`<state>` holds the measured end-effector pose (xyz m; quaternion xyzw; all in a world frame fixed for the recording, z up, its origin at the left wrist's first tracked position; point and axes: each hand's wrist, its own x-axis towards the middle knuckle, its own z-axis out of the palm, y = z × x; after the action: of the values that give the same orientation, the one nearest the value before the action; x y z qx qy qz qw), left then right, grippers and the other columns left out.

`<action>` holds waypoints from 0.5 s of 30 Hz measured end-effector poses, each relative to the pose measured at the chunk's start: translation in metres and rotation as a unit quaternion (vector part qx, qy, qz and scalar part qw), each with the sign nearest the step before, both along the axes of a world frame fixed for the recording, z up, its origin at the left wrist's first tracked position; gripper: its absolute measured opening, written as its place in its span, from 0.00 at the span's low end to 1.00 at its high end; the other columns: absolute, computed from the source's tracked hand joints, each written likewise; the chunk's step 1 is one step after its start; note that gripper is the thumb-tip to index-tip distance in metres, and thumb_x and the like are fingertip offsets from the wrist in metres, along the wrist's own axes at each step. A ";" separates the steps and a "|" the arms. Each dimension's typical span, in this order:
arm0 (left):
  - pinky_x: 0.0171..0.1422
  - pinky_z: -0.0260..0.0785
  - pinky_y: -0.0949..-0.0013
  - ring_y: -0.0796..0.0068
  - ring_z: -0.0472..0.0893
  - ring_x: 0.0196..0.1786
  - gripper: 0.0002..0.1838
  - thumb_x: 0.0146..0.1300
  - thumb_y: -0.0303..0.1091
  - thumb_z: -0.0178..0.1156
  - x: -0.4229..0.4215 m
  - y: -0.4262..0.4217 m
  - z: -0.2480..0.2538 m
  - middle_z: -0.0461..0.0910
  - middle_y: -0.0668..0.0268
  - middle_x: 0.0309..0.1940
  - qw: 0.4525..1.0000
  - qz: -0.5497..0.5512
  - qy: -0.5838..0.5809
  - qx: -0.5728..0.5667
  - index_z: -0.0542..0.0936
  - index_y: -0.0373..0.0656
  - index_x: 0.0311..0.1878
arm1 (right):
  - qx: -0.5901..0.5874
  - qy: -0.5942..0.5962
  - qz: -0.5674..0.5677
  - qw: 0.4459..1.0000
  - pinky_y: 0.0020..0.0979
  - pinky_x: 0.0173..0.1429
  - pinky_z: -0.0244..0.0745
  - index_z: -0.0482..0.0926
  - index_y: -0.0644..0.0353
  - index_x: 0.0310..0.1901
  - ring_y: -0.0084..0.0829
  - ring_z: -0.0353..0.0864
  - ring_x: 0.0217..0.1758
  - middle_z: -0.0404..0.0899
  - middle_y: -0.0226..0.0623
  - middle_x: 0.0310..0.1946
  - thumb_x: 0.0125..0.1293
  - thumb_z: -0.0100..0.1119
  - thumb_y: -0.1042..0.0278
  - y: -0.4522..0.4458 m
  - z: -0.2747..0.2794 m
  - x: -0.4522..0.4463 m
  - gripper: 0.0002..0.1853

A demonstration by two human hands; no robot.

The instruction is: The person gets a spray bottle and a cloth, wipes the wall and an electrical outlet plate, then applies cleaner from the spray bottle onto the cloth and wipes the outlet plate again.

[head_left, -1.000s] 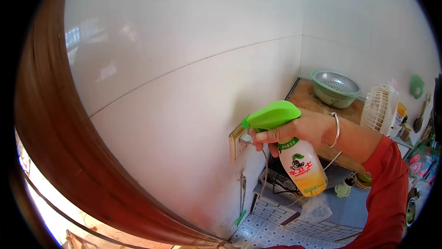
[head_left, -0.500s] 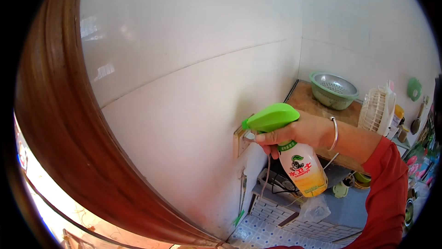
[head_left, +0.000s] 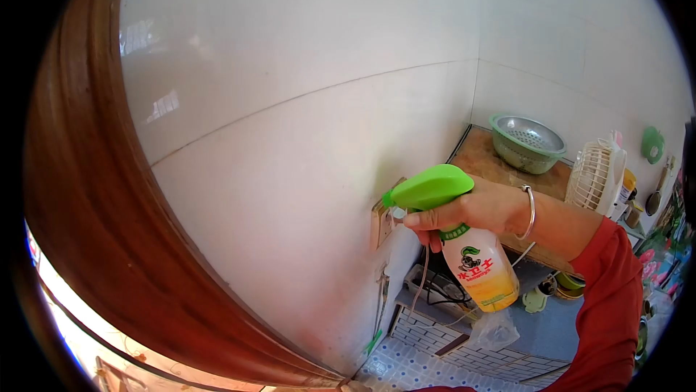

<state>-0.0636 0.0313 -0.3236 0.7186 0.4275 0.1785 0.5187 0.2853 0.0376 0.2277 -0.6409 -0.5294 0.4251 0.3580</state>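
My right hand (head_left: 464,209) is wrapped round the neck of a spray bottle (head_left: 481,265) with a bright green trigger head and a white and yellow body. The bottle tilts, its nozzle pointing left at the white wall. Just behind the nozzle is a wall socket (head_left: 380,224), partly hidden by the hand and bottle head. A sliver of what looks like my left hand (head_left: 355,386) shows at the bottom edge by the foot of the wooden door frame; its fingers cannot be made out.
A brown wooden door frame (head_left: 109,174) curves down the left side. On a brown board at the back sit a green basin (head_left: 528,156) with a metal colander and a white fan (head_left: 591,178). Cables and a clear plastic bag (head_left: 494,330) are below the bottle.
The view has shifted slightly. My right hand keeps its grip on the spray bottle, which stays at nearly the same spot before the socket.
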 end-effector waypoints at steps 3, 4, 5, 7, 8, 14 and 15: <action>0.43 0.78 0.53 0.47 0.85 0.42 0.40 0.51 0.51 0.72 0.004 -0.004 0.016 0.83 0.44 0.37 1.000 -0.003 -0.010 0.018 0.65 0.37 0.60 | 0.036 0.013 -0.022 0.999 0.29 0.31 0.73 0.79 0.59 0.39 0.24 0.78 0.27 0.79 0.33 0.28 0.64 0.67 0.57 -0.001 -0.001 -0.001 0.14; 0.43 0.78 0.53 0.47 0.85 0.42 0.40 0.51 0.51 0.72 0.006 -0.004 0.028 0.83 0.44 0.37 1.000 -0.003 -0.011 0.017 0.65 0.37 0.60 | 0.036 0.021 -0.020 0.999 0.29 0.32 0.73 0.79 0.59 0.39 0.24 0.78 0.28 0.79 0.33 0.28 0.65 0.67 0.57 -0.001 -0.002 0.000 0.14; 0.43 0.78 0.52 0.46 0.85 0.42 0.41 0.51 0.51 0.72 0.008 -0.004 0.045 0.83 0.44 0.37 0.999 -0.018 0.001 0.041 0.65 0.38 0.61 | 0.037 0.027 -0.018 0.999 0.29 0.33 0.73 0.79 0.59 0.38 0.24 0.78 0.28 0.79 0.33 0.29 0.65 0.67 0.57 0.000 -0.002 0.000 0.14; 0.42 0.78 0.51 0.45 0.84 0.42 0.41 0.52 0.51 0.72 0.008 -0.007 0.043 0.83 0.43 0.37 0.997 -0.032 0.013 0.064 0.64 0.39 0.62 | 0.036 0.033 -0.017 0.999 0.29 0.33 0.73 0.79 0.59 0.39 0.24 0.78 0.28 0.80 0.33 0.30 0.65 0.66 0.57 0.001 -0.004 0.005 0.14; 0.42 0.77 0.51 0.45 0.84 0.42 0.43 0.51 0.51 0.72 0.009 -0.006 0.035 0.83 0.43 0.37 0.996 -0.027 0.020 0.080 0.63 0.40 0.63 | 0.037 0.040 -0.016 0.998 0.28 0.34 0.74 0.80 0.59 0.39 0.24 0.78 0.28 0.81 0.33 0.32 0.65 0.66 0.57 0.000 -0.005 0.006 0.14; 0.40 0.77 0.51 0.44 0.84 0.40 0.47 0.51 0.52 0.72 0.011 -0.014 0.046 0.82 0.43 0.36 0.997 -0.002 -0.003 0.083 0.59 0.46 0.69 | 0.045 0.113 -0.020 0.992 0.28 0.35 0.76 0.80 0.60 0.38 0.26 0.79 0.29 0.80 0.34 0.31 0.65 0.66 0.58 0.003 -0.012 0.003 0.13; 0.41 0.78 0.52 0.43 0.84 0.40 0.47 0.50 0.52 0.72 0.011 -0.014 0.050 0.82 0.43 0.36 0.998 0.004 -0.012 0.065 0.59 0.47 0.70 | 0.044 0.114 -0.017 0.992 0.28 0.35 0.76 0.80 0.60 0.38 0.26 0.79 0.29 0.80 0.34 0.31 0.65 0.66 0.58 0.003 -0.013 0.003 0.13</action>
<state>-0.0526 0.0172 -0.2738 0.7466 0.4117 0.2166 0.4755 0.2882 0.0411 0.2150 -0.5810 -0.4921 0.4658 0.4508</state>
